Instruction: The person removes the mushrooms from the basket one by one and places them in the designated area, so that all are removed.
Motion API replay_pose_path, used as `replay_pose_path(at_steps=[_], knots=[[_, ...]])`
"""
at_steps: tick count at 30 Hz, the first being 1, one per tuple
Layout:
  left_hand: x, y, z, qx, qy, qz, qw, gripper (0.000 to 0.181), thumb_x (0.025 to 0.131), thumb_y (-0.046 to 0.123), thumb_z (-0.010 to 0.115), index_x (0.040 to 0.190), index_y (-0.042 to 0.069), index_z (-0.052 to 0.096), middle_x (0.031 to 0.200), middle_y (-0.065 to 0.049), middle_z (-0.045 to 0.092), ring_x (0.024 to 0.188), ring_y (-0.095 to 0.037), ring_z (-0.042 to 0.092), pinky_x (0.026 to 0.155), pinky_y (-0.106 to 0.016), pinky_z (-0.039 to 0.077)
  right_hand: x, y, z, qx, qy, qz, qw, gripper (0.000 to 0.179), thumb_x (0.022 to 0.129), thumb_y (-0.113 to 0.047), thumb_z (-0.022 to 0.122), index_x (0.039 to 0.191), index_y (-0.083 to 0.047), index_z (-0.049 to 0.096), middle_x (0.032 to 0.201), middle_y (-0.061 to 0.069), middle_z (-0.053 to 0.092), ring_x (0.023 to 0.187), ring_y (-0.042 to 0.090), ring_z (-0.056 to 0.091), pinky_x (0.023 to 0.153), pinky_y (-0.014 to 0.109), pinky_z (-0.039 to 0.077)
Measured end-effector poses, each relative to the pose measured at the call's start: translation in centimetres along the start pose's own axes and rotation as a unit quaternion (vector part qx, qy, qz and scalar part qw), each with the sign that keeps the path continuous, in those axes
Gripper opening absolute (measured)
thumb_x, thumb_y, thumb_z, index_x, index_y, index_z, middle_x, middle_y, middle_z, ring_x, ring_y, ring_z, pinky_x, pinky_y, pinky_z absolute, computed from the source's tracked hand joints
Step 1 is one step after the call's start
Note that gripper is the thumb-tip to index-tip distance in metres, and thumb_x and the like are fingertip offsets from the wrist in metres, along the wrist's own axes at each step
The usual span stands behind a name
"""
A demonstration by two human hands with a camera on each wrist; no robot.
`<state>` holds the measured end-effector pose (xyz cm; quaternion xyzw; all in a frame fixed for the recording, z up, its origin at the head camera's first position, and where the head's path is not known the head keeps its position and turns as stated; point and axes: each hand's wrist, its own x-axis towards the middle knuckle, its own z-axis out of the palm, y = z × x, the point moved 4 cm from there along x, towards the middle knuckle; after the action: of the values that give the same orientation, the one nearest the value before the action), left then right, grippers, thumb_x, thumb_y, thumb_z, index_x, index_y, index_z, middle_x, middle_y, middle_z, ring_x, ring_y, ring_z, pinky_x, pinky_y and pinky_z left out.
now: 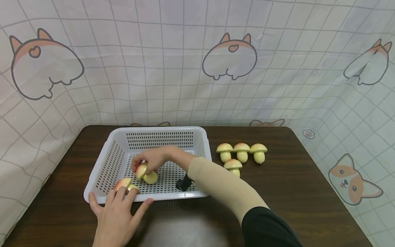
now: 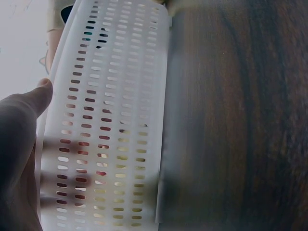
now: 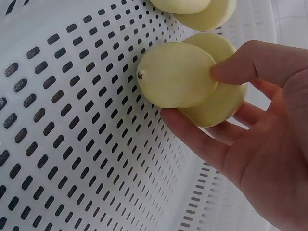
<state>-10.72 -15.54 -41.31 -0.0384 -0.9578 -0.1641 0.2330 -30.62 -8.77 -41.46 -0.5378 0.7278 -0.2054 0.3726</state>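
My right hand (image 1: 155, 159) reaches down into a white perforated plastic basket (image 1: 163, 197). Its thumb and fingers pinch a mushroom-shaped piece (image 3: 175, 74) by the cap, with a pale yellow stem and a red-tinged top. The piece lies on its side, low over the basket floor, its stem end facing the right wrist camera. Another such mushroom (image 1: 122, 183) lies to its left in the basket, partly behind the fingers of my left hand (image 1: 115, 219). That hand grips the basket's near rim, fingers hooked over the wall; the left wrist view shows the thumb (image 2: 43, 94) along the rim.
Several more mushrooms (image 1: 242, 151) stand in a group on the dark wooden table (image 1: 296, 195), right of the basket. A small black device (image 1: 184, 184) hangs under the right wrist. A white cloth with a grid and dog drawings (image 1: 172, 85) surrounds the table.
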Motion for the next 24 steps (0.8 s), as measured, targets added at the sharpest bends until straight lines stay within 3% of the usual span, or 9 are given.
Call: replay_pose_path(at_steps=[6,16,24], knots=[[0.0,0.0,0.0,0.000,0.000,0.001,1.0000,0.048,0.091,0.058,0.069,0.104,0.012,0.067,0.110,-0.018,0.065,0.106,-0.046,0.053,0.101,-0.084,-0.007,0.0,-0.3,0.2,-0.040,-0.005,-0.008,0.9992,0.036,0.089,-0.002,0.071,0.122,-0.011,0.062,0.116,-0.002,0.061,0.102,0.008,0.054,0.088,0.017,0.043],[0.0,0.1,0.0,-0.003,0.019,0.014,0.9997,0.047,0.091,0.059,0.068,0.102,0.013,0.066,0.107,-0.016,0.064,0.106,-0.045,0.053,0.100,-0.085,-0.004,-0.6,-0.5,-0.3,-0.049,0.013,-0.008,0.9987,0.034,0.091,-0.004,0.071,0.123,-0.009,0.062,0.117,-0.001,0.060,0.103,0.009,0.054,0.087,0.018,0.044],[0.0,0.0,0.1,-0.001,0.012,0.007,0.9999,0.047,0.091,0.060,0.068,0.102,0.014,0.066,0.108,-0.015,0.064,0.104,-0.044,0.053,0.100,-0.085,-0.005,-1.8,-1.0,-0.9,-0.081,0.043,-0.014,0.9957,0.036,0.091,-0.009,0.074,0.125,-0.009,0.064,0.115,-0.004,0.062,0.102,0.010,0.056,0.087,0.019,0.044]])
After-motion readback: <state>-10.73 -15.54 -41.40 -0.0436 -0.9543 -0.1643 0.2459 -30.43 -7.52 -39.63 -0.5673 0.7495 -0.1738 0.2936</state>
